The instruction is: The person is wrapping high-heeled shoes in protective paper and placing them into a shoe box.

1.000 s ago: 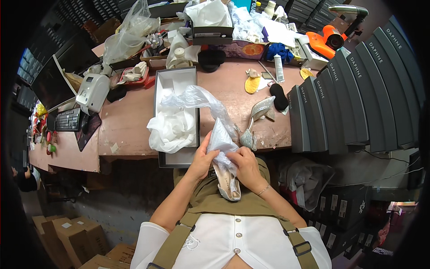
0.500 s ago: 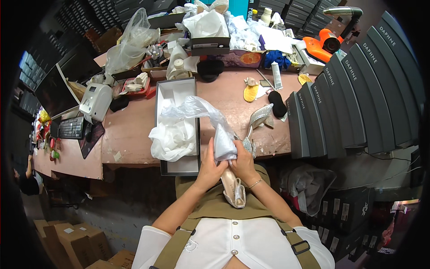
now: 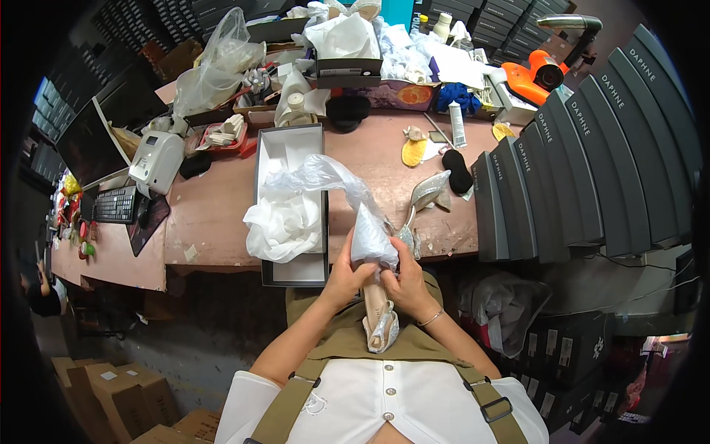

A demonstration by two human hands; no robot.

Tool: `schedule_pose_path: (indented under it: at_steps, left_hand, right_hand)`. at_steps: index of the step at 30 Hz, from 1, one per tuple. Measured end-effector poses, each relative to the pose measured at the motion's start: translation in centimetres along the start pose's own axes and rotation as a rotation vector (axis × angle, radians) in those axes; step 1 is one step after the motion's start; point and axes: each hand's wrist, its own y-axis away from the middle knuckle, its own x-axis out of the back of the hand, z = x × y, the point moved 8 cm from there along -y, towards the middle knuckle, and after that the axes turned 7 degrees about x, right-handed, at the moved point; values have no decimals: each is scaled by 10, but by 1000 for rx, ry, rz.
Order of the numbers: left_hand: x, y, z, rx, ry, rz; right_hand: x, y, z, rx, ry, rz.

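My left hand (image 3: 342, 275) and my right hand (image 3: 408, 285) are closed around the two sides of a glittery pale shoe (image 3: 377, 300). It lies over my lap at the table's front edge, with its insole up and its strapped heel end toward me. Thin clear plastic film (image 3: 372, 235) bunches over the far end, between my thumbs and fingers, and trails away to the left. A matching silvery heeled shoe (image 3: 427, 194) rests on the table beyond my right hand. Left of my hands, an open grey shoebox (image 3: 294, 142) holds crumpled white tissue paper (image 3: 285, 226).
A tall row of dark grey shoeboxes (image 3: 569, 177) stands at the right. A label printer (image 3: 157, 163), keyboard (image 3: 115, 206) and monitor (image 3: 87, 148) are at the left. Cluttered boxes, an orange heat-gun-like tool (image 3: 529, 78) and a white tube (image 3: 457, 124) line the back.
My hands have shifted slightly apart at the plastic-covered end. The shoe's heel end has swung a little to the left and down. The second shoe and the shoebox stay in place.
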Motion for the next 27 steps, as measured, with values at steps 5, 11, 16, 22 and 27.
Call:
schedule_pose_path:
  at_steps: [5, 11, 16, 22, 27]
  left_hand:
    - [14, -11, -16, -126, -284, 234]
    - [-8, -5, 11, -288, -492, 224]
    - [-23, 8, 39, -341, -627, 308]
    - [-6, 0, 28, -301, -356, 274]
    - [-14, 11, 49, -414, -453, 353]
  right_hand:
    - [2, -4, -17, 67, 23, -40]
    - [23, -19, -22, 69, 207, 84]
    - [19, -28, -24, 101, 226, 169]
    - [3, -18, -30, 135, 132, 122]
    - [0, -17, -21, 53, 55, 92]
